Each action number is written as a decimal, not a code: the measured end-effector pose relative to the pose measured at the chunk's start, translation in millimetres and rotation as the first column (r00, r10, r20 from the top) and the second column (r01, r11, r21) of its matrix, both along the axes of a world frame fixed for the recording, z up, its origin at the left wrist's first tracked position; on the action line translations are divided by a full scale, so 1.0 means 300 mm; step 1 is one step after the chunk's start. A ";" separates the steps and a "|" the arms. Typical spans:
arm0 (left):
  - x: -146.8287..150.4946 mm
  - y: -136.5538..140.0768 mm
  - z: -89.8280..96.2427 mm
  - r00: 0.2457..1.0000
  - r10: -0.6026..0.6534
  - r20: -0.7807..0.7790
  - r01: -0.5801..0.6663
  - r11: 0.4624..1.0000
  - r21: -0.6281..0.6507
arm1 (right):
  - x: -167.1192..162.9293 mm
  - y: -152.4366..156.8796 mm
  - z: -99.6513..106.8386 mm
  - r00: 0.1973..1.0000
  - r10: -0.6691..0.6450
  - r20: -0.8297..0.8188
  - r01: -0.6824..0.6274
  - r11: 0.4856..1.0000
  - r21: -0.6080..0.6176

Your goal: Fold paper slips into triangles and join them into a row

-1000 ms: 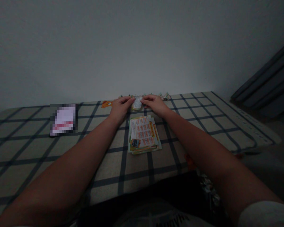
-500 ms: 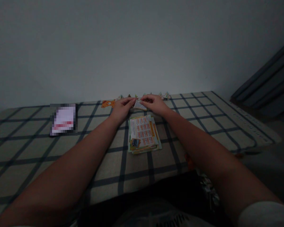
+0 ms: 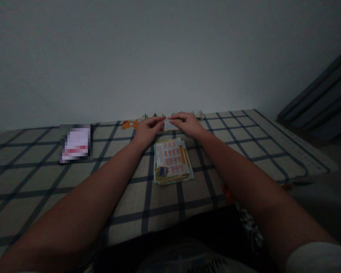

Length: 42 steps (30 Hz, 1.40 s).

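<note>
Near the back edge of the table, both of my hands are at a small folded piece of printed paper (image 3: 171,125). My left hand (image 3: 149,131) closes its fingertips at the paper's left edge. From the other side, my right hand (image 3: 188,124) has its fingers bent over the paper's upper right part. Closer to me lies a stack of printed paper sheets (image 3: 172,159), the top one bearing rows of red and white boxes. Behind my hands, several small folded paper pieces (image 3: 199,115) stand in a row, partly hidden.
A checked tablecloth (image 3: 125,206) with printed bears covers the table, which meets a plain wall (image 3: 170,57). At the left lies a pixelated pale, dark-edged object (image 3: 76,144). Dark folded cloth (image 3: 324,94) hangs at the far right.
The small paper between my hands has shifted slightly to the right and turned a little. My left fingertips moved slightly right with it. The stack stays where it was.
</note>
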<state>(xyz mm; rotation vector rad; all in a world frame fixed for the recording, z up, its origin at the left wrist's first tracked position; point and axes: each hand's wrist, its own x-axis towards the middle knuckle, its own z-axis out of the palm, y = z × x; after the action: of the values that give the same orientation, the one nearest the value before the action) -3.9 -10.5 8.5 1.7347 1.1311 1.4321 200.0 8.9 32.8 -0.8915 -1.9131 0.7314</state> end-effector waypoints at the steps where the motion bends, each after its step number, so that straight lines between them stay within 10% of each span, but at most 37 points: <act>1: 0.000 -0.005 0.003 1.000 0.017 -0.024 -0.016 1.000 0.015 | 0.000 -0.002 0.002 1.000 -0.006 0.014 0.006 1.000 0.003; 13: -0.005 -0.012 0.021 0.979 0.103 -0.177 -0.065 0.976 0.206 | 0.002 -0.005 0.005 0.998 -0.003 0.061 0.000 0.999 0.053; 42: -0.006 -0.001 0.013 0.958 0.151 -0.243 -0.095 0.969 0.228 | -0.008 0.013 -0.024 0.997 -0.023 0.076 0.016 0.996 0.087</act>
<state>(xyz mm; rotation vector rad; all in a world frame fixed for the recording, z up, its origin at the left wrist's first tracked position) -5.9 -11.0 12.5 2.0839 1.2795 1.4786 197.5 12.8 25.5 -0.8942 -1.9858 0.6056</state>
